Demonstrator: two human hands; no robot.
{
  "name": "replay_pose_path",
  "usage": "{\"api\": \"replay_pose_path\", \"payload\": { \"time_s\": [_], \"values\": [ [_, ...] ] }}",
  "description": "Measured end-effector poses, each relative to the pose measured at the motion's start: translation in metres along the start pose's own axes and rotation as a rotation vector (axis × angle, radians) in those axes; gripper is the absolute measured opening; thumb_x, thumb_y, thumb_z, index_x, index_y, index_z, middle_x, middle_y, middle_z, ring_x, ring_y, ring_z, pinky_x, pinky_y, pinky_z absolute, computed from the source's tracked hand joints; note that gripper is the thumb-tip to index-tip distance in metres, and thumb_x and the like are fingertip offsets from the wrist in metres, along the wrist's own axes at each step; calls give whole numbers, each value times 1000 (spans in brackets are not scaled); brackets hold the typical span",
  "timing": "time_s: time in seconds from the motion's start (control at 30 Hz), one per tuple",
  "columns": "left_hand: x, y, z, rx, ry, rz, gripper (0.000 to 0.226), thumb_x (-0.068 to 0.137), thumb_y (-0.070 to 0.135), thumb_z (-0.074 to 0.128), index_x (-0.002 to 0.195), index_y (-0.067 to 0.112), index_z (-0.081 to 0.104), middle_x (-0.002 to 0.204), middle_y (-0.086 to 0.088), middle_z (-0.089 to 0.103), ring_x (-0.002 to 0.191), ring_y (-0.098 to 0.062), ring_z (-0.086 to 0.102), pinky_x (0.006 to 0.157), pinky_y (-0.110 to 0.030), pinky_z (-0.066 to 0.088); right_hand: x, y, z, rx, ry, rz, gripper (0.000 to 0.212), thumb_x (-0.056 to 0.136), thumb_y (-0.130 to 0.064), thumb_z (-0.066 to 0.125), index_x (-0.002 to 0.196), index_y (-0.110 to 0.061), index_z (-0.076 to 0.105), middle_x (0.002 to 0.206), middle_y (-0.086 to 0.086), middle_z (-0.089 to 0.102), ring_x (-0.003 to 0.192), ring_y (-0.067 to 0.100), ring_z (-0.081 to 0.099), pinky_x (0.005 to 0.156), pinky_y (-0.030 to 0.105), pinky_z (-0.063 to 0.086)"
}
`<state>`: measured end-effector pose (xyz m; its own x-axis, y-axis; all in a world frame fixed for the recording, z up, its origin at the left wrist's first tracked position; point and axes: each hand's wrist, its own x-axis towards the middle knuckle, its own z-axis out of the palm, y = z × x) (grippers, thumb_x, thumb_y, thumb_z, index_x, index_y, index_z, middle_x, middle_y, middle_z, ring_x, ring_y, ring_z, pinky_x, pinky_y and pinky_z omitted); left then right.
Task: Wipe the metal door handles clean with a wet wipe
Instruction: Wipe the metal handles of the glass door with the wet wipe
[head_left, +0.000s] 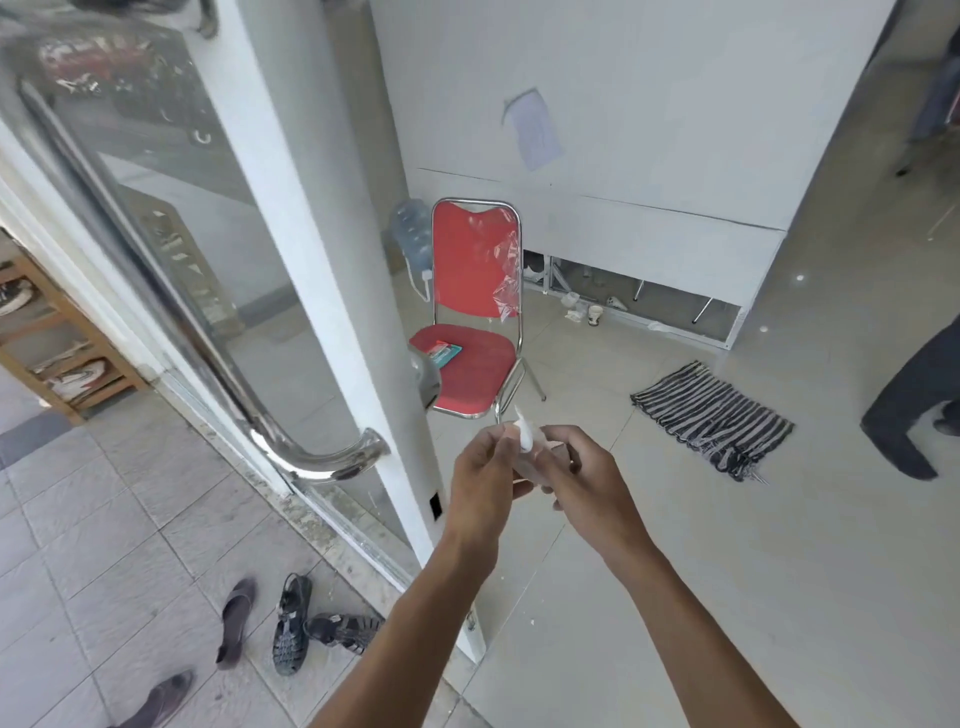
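Observation:
A long chrome door handle (171, 312) runs down the glass door (208, 218) on the left, curving into the white frame near its lower end. The end of a second handle (427, 382) shows on the door's inner side. Both my hands are held together right of the door edge, below the handles. My left hand (480, 480) and my right hand (584, 480) pinch a small white wet wipe (523, 434) between their fingertips. My right hand also seems to hold a pale packet, mostly hidden.
A red chair (470, 312) with a small packet on its seat stands behind the door. A striped mat (711, 418) lies on the tiled floor at right, near a person's leg (914, 410). Sandals (293, 623) lie outside by the threshold.

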<state>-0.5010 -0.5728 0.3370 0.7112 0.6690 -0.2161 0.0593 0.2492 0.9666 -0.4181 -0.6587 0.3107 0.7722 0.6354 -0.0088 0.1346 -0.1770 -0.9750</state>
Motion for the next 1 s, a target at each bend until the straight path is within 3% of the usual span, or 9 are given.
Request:
{"api": "replay_pose_path", "payload": {
  "time_s": [0.1, 0.2, 0.33, 0.43, 0.5, 0.63, 0.77, 0.87, 1.0],
  "values": [
    [20, -2, 14, -13, 25, -10, 24, 101, 13, 43, 100, 3, 65, 90, -17, 75, 83, -24, 73, 67, -20, 56, 17, 10, -16, -24, 12, -7, 17, 94, -24, 62, 79, -32, 60, 57, -10, 50, 55, 9, 46, 53, 22, 36],
    [42, -5, 27, -33, 54, -27, 24, 100, 11, 45, 97, 5, 68, 94, -18, 75, 85, -25, 72, 66, -21, 56, 33, 18, -28, -69, 43, 1, 30, 93, -23, 63, 65, -25, 51, 52, -13, 36, 49, 7, 32, 47, 19, 24],
    [88, -13, 56, -41, 67, -72, 26, 100, 11, 45, 96, 9, 70, 91, -13, 75, 81, -22, 71, 64, -21, 56, 74, 28, -52, -108, 69, 8, 20, 91, -18, 63, 72, -22, 59, 54, -10, 48, 50, 9, 38, 48, 18, 29],
    [134, -20, 77, -62, 96, -107, 24, 101, 17, 46, 103, 8, 68, 100, -17, 74, 86, -25, 72, 61, -20, 56, 119, 33, -65, -122, 67, 32, 6, 89, -17, 65, 84, -18, 64, 74, 1, 67, 69, 23, 58, 58, 27, 40],
    [164, -18, 87, -84, 127, -113, 26, 102, 29, 47, 100, 14, 69, 98, -11, 76, 90, -26, 73, 62, -22, 56, 152, 34, -70, -145, 33, 32, 5, 90, -18, 66, 86, -16, 63, 82, 4, 70, 78, 24, 63, 64, 32, 45],
    [206, -9, 97, -44, 187, -148, 38, 95, 50, 56, 94, 14, 68, 95, -11, 75, 92, -28, 72, 84, -45, 59, 200, 32, -73, -198, -60, 24, 14, 90, -22, 66, 79, -23, 58, 76, -8, 66, 76, 15, 63, 66, 27, 47],
    [235, 2, 98, 44, 186, -86, 26, 93, 36, 64, 87, 11, 67, 83, -11, 76, 79, -27, 73, 79, -42, 59, 239, 30, -71, -182, -166, -9, 23, 90, -32, 66, 72, -24, 55, 65, -11, 60, 62, 8, 56, 56, 20, 42],
    [249, 4, 88, 32, 244, -87, 26, 95, 28, 62, 90, 3, 67, 77, -7, 75, 69, -19, 68, 68, -34, 56, 261, 29, -62, -165, -226, -20, 28, 91, -30, 65, 66, -35, 54, 61, -22, 59, 57, -3, 54, 51, 9, 37],
    [267, 4, 68, -60, 406, -91, 20, 98, 24, 57, 92, 7, 65, 92, -18, 73, 78, -25, 67, 73, -39, 54, 292, 33, -46, -174, -319, -29, 20, 90, -21, 63, 73, -28, 55, 58, -22, 55, 51, -3, 47, 46, 10, 34]
  ]
}}
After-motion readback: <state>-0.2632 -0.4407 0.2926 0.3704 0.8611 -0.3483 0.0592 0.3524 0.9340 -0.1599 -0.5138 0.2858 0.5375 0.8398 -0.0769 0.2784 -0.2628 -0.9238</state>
